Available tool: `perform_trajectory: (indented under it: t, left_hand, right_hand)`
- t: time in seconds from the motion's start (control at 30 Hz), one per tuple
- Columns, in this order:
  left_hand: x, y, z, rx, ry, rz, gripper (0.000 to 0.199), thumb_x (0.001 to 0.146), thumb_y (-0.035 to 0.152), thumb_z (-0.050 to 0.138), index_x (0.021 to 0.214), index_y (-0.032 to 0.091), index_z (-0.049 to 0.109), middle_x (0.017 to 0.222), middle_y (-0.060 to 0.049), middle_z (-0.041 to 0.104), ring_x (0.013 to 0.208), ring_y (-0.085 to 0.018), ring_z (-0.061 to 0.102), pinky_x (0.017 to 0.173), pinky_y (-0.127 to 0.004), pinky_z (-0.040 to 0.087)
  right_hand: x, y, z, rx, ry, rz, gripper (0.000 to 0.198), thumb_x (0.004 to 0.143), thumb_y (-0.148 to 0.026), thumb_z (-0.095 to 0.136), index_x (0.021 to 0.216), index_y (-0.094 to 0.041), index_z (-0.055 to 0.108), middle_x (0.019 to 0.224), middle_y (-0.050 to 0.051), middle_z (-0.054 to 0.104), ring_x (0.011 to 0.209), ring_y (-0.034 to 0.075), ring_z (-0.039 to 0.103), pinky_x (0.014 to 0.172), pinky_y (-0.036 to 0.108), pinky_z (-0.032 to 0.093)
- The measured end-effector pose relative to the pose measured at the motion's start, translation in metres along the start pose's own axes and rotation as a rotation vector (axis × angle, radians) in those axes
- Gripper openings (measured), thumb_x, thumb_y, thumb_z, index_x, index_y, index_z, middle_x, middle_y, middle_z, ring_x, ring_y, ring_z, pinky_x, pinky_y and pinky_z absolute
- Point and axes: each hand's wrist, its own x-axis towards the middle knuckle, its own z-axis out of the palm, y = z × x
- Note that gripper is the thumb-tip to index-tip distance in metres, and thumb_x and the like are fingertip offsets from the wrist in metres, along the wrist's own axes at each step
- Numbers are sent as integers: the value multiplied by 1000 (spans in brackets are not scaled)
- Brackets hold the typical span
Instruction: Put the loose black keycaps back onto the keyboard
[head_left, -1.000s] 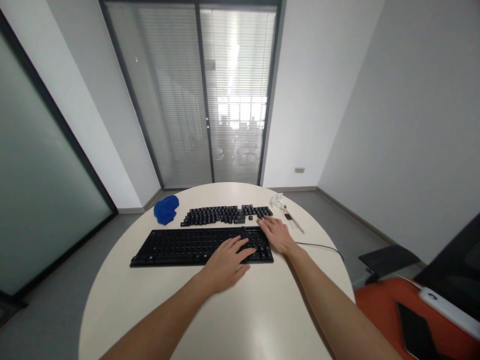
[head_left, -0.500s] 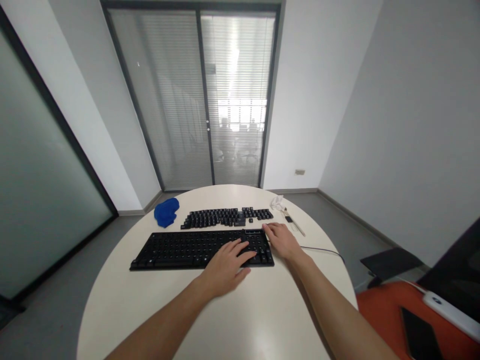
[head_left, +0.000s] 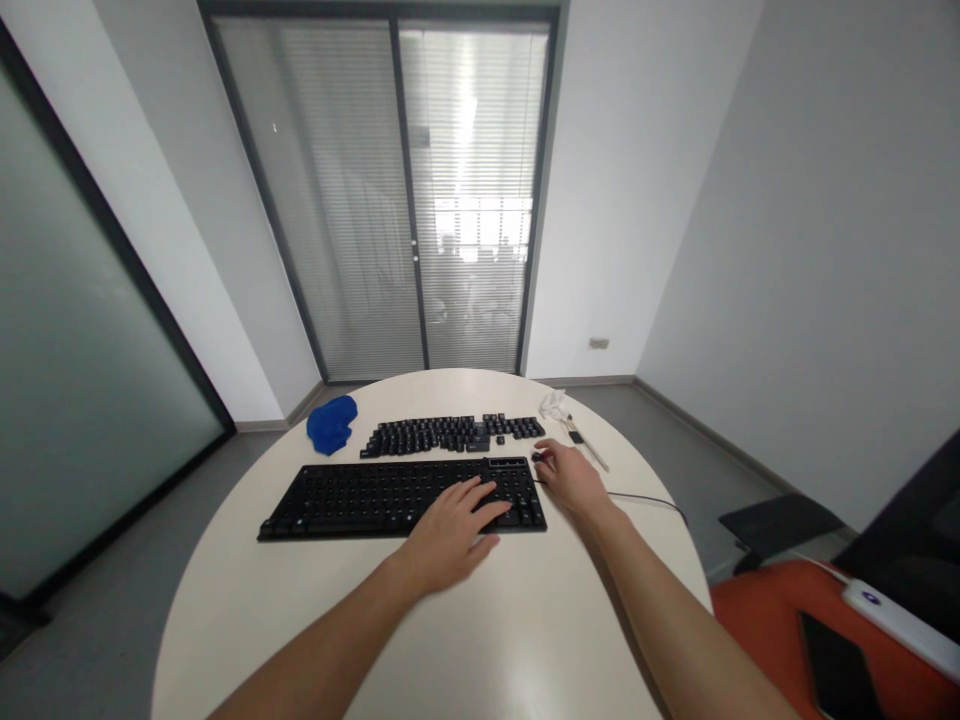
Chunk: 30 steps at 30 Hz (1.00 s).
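Observation:
A black keyboard (head_left: 352, 500) with many keycaps off lies across the table. My left hand (head_left: 450, 530) rests on its right part, fingers spread and palm down. Just past the keyboard's right end, my right hand (head_left: 571, 480) is closed, with a small black keycap (head_left: 537, 456) at its fingertips. Behind the keyboard, loose black keycaps (head_left: 427, 434) are laid out in rows, much like a keyboard layout. The side of the keycap toward my palm is hidden.
A crumpled blue cloth (head_left: 330, 425) lies at the table's back left. White tissue (head_left: 553, 405) and a thin brush-like stick (head_left: 592, 447) lie at the back right. A black cable (head_left: 649, 497) runs off the right edge. An orange chair (head_left: 772, 620) holds a phone (head_left: 840, 665) and white power strip (head_left: 900, 620).
My right hand has moved slightly right, off the keyboard's upper right corner, and a keycap now shows at its fingertips. My left hand stays in place.

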Motion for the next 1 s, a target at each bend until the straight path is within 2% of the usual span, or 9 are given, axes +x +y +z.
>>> perform_trajectory:
  t: [0.1, 0.2, 0.37, 0.5, 0.63, 0.77, 0.9, 1.0]
  left_hand:
    - [0, 0, 0, -2, -5, -2, 47, 94, 30, 61, 140, 31, 51, 151, -5, 48, 141, -28, 41, 117, -51, 35]
    - [0, 0, 1, -6, 9, -4, 48, 94, 30, 60, 141, 27, 50, 150, -7, 49, 141, -28, 42, 117, -50, 35]
    - [0, 0, 5, -28, 79, -48, 44, 94, 29, 58, 137, 20, 52, 145, -9, 55, 138, -26, 45, 117, -47, 37]
    - [1, -1, 6, -11, 134, -111, 40, 95, 30, 57, 133, 19, 55, 140, -9, 60, 133, -27, 51, 113, -47, 42]
    - [2, -3, 7, 15, 169, -156, 40, 94, 33, 57, 131, 19, 57, 138, -10, 60, 131, -29, 52, 110, -48, 44]
    - [1, -5, 8, 18, 174, -159, 40, 93, 34, 58, 130, 20, 58, 138, -10, 60, 132, -29, 51, 111, -49, 43]
    - [0, -4, 7, 13, 157, -157, 45, 90, 36, 61, 131, 19, 57, 140, -11, 58, 135, -31, 48, 114, -50, 39]
    - [0, -4, 7, 21, 137, -152, 49, 88, 36, 63, 132, 18, 56, 142, -11, 56, 137, -32, 45, 116, -50, 37]
  right_hand:
    - [0, 2, 1, -20, -15, -42, 30, 92, -27, 53, 116, -23, 69, 109, 10, 72, 105, 27, 62, 83, 34, 44]
    - [0, 4, 0, -11, -5, -19, 29, 91, -28, 54, 114, -23, 70, 107, 10, 73, 102, 27, 63, 83, 35, 45]
    - [1, 2, -3, 195, 42, -57, 36, 90, -28, 54, 122, -19, 68, 111, 11, 72, 101, 25, 64, 92, 37, 47]
    - [1, -4, -3, 383, 34, -119, 33, 90, -36, 56, 115, -19, 70, 108, 11, 73, 99, 25, 65, 90, 38, 50]
    - [-1, -12, -3, 569, -39, -192, 29, 89, -41, 60, 107, -21, 70, 111, 9, 72, 102, 24, 65, 88, 38, 52]
    - [-6, -19, -9, 676, -163, -263, 35, 90, -48, 61, 108, -20, 70, 109, 9, 73, 102, 24, 66, 91, 40, 51]
    - [-11, -25, -13, 709, -271, -310, 34, 85, -49, 68, 101, -18, 71, 100, 7, 74, 97, 23, 67, 91, 39, 51]
    - [-14, -27, -11, 675, -286, -346, 31, 81, -46, 73, 96, -19, 73, 98, 7, 74, 95, 23, 67, 91, 38, 51]
